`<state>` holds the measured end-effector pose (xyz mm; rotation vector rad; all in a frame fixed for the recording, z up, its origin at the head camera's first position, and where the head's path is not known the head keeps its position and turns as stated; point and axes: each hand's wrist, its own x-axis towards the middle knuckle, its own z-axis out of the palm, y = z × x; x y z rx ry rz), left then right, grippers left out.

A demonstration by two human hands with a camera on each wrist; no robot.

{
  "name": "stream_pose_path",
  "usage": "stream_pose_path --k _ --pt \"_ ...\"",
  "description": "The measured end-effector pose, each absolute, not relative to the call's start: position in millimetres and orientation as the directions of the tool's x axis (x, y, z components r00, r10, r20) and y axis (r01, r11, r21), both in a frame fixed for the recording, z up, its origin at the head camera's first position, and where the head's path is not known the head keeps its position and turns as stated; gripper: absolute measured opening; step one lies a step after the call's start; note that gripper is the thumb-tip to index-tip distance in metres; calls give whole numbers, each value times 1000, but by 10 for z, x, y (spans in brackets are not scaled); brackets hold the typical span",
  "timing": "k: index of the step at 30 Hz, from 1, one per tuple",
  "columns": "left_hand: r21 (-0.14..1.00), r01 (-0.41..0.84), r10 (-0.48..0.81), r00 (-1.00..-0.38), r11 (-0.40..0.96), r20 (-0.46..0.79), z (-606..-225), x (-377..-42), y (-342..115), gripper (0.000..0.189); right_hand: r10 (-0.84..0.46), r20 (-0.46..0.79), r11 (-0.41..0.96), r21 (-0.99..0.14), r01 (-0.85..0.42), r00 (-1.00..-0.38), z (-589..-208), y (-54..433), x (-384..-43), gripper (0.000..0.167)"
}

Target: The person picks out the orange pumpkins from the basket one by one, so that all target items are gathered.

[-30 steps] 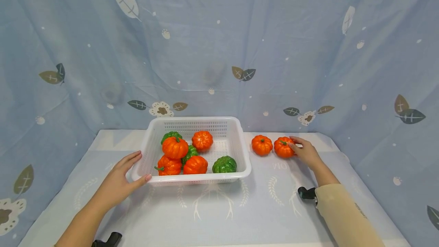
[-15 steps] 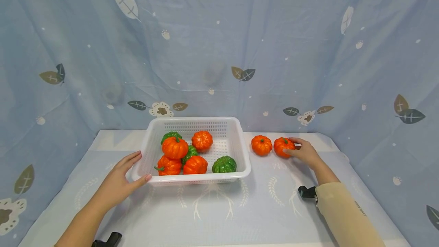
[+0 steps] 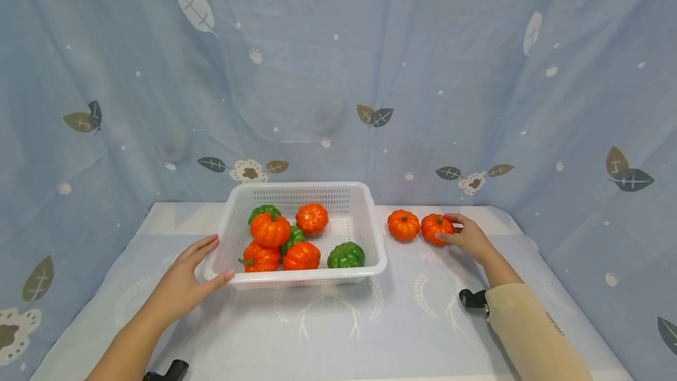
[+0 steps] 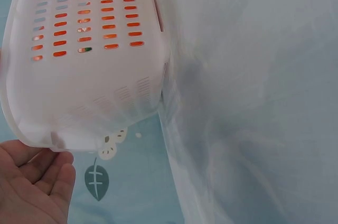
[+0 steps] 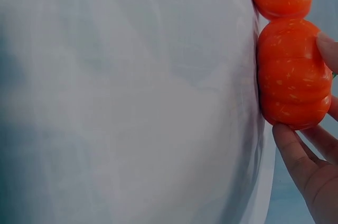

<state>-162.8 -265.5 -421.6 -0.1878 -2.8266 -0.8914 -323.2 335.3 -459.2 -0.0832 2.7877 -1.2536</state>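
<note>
In the head view, a white plastic basket (image 3: 374,234) holds several small pumpkins, orange and green. My left hand (image 3: 182,281) holds its front left corner, thumb on the front rim and fingers along the left side. The left wrist view shows the bent fingers (image 4: 45,168) against the underside of the basket rim. Right of the basket, two orange pumpkins rest side by side on the table. My right hand (image 3: 469,239) grips the right-hand pumpkin (image 3: 435,229), thumb in front and fingers at its far right side. The left-hand pumpkin (image 3: 404,226) sits close against it.
A pale cloth with leaf prints covers the table (image 3: 328,334). Behind it hangs a blue patterned curtain (image 3: 317,75), close to the basket's back rim. Inside the basket, an orange pumpkin (image 3: 270,229) lies on top of others at the left; a green pumpkin (image 3: 346,255) sits front right.
My right thumb has moved over the front of the right-hand pumpkin, whose stem has turned slightly more upright. The left hand and basket have stayed where they were.
</note>
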Motion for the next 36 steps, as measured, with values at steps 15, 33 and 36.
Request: stream_pose_path --k 15,33,36 --pt "548 168 68 -978 820 198 -4218 -1637 -2654 95 -87 -52 692 -721 -23 -995 -4535 3309 -3187 78" --pt "560 167 65 -978 811 198 -4237 -1625 -2648 94 -18 175 705 -696 -136 -984 -4135 2985 -2731 46" --pt "562 168 65 -978 810 198 -4237 -1623 -2646 94 12 238 681 -713 -167 -971 -4075 2877 -2649 40"
